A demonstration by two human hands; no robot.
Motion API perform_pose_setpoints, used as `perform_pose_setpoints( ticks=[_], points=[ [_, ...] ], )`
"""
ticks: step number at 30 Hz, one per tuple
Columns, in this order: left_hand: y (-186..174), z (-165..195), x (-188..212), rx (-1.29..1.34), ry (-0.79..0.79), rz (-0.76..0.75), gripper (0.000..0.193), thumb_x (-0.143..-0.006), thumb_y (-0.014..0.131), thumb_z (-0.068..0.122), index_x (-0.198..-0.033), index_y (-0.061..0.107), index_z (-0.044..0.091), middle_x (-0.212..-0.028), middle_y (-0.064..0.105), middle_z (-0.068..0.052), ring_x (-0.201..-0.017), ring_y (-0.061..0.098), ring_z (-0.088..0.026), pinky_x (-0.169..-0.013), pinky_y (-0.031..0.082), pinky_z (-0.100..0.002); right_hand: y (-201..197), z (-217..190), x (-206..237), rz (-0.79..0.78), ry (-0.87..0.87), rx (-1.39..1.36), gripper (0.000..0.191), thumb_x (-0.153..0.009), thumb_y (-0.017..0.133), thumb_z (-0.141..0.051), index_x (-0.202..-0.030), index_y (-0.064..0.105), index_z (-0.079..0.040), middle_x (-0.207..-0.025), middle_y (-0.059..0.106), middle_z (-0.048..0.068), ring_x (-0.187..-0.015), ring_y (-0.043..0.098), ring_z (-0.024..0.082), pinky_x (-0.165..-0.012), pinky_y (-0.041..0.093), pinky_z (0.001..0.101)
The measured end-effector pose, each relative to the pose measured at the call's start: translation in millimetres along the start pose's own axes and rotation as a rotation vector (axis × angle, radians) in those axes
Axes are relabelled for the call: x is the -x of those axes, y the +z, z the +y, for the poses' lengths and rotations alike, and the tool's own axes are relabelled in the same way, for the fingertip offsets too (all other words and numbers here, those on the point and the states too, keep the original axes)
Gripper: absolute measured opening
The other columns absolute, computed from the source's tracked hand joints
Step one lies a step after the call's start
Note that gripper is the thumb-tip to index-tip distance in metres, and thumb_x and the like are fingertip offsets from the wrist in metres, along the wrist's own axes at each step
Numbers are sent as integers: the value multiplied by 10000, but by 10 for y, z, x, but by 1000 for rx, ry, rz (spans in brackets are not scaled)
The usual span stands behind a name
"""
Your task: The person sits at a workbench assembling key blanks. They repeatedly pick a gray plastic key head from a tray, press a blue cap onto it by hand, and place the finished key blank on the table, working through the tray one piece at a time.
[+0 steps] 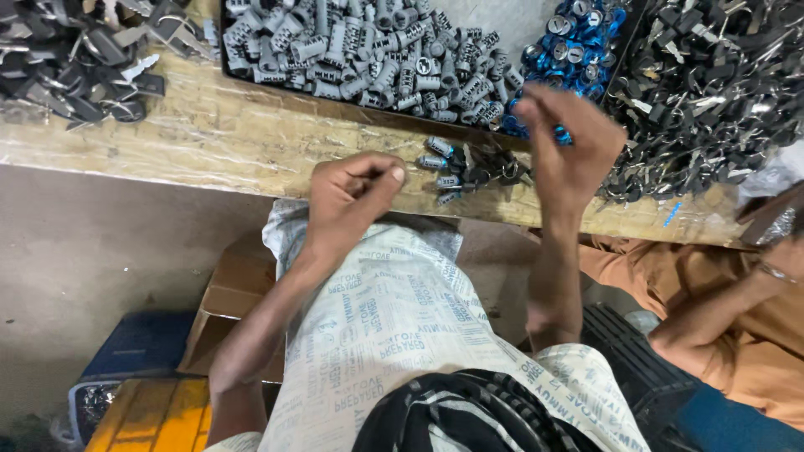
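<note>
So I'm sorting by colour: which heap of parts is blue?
The blue heap, top centre-right just above the right hand; the grey cylinders lie left, black keys right.

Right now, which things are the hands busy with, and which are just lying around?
In use:
- left hand, pinched shut on something too small to tell
- right hand, over the blue caps
- small bunch of grey cylinders and keys

Lying about:
- grey cylinder heap
- cardboard box

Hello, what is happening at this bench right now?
A person sits at a wooden bench sorting small lock parts. The left hand is closed in a pinch, on something too small to tell. The right hand hangs over a small cluster of cylinders and keys. Behind lie grey cylinders, blue-capped parts and black keys.
</note>
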State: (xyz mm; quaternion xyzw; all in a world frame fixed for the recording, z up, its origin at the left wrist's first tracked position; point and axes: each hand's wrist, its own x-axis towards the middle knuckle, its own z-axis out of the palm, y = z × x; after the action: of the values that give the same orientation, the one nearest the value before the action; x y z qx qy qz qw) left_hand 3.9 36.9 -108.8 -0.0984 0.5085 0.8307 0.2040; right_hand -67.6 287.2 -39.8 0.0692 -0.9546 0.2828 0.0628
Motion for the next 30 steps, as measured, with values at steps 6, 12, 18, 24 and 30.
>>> perform_pose_setpoints(
  ticks=[6,12,18,24,30],
  points=[
    [-147,-227,-189,-22,52,162,78,-1035,661,49,-996,698,-8,-728,549,86,-627,442,19,-534,334,-179,120,300,-309,-233,-174,312,330,-882,821,35,-1199,732,13,-1101,723,172,-980,667,344,-841,538,395],
    [-68,-206,-263,-9,50,144,108,-1060,629,76,-993,665,-1,-766,554,75,-662,466,10,-559,372,-185,202,264,-734,-114,-125,226,326,-880,818,69,-1190,745,0,-1143,723,175,-975,714,306,-835,557,364],
    [-27,98,-225,208,-23,-41,148,-1104,544,106,-1021,606,0,-835,614,14,-661,540,-31,-550,423,-210,257,-102,-403,-33,-137,-117,285,-983,764,149,-1223,754,-3,-1173,723,141,-976,714,214,-788,586,273],
    [106,462,-86,385,-167,-280,145,-1075,586,96,-1038,655,-26,-825,665,-47,-627,559,-50,-513,415,-212,183,-543,503,-202,102,-744,183,-1023,622,52,-1179,716,37,-1138,707,171,-879,677,146,-714,526,215],
    [215,497,-32,313,-274,-319,192,-1034,669,113,-922,684,-42,-760,673,-59,-553,538,-39,-458,381,-200,109,-559,759,-141,175,-864,208,-1115,651,-92,-1216,699,84,-1014,710,145,-807,645,131,-695,501,221]
  ],
)
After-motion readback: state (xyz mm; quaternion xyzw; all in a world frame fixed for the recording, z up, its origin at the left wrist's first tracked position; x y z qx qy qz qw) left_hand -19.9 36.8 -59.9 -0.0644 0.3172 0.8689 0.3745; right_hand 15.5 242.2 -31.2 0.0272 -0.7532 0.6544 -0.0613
